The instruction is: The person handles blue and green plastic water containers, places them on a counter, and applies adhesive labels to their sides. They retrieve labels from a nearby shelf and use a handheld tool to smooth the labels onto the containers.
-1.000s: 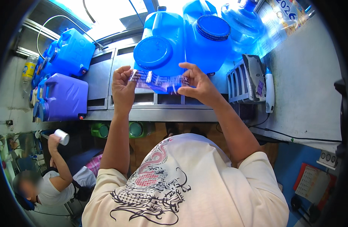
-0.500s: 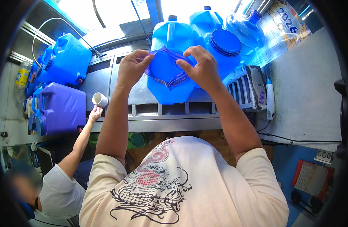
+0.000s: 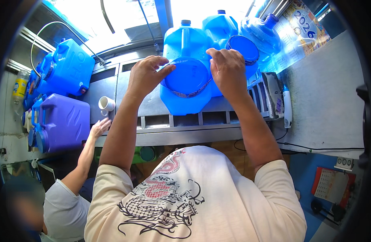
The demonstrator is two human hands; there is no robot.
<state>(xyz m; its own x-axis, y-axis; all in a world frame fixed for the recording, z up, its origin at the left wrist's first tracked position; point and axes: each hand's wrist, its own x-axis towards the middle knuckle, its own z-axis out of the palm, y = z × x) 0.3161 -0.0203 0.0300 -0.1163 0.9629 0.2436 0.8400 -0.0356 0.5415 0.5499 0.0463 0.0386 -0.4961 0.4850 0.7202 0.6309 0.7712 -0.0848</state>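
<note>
Circling the wide round lid (image 3: 189, 76) of the front blue jug (image 3: 184, 105), a thin printed plastic band (image 3: 187, 95) sits around the rim, its near edge showing on the side toward the person. The left hand (image 3: 147, 74) is half curled at the jug's left, thumb and forefinger reaching to the band at the lid's edge. On the jug's right, the right hand (image 3: 229, 71) is bent at the knuckles, fingertips by the opposite edge of the lid; from above, I cannot tell whether either hand pinches the band.

A second blue jug (image 3: 219, 25) stands behind the front jug and to its right, and a clear round bottle (image 3: 260, 36) is farther right of it. Left of the front jug, a white mug (image 3: 107, 104) rests on the metal counter (image 3: 177, 136), with a co-worker's open hand (image 3: 99, 128) just beside its handle. Farther left of the jug is a purple container (image 3: 66, 123).
</note>
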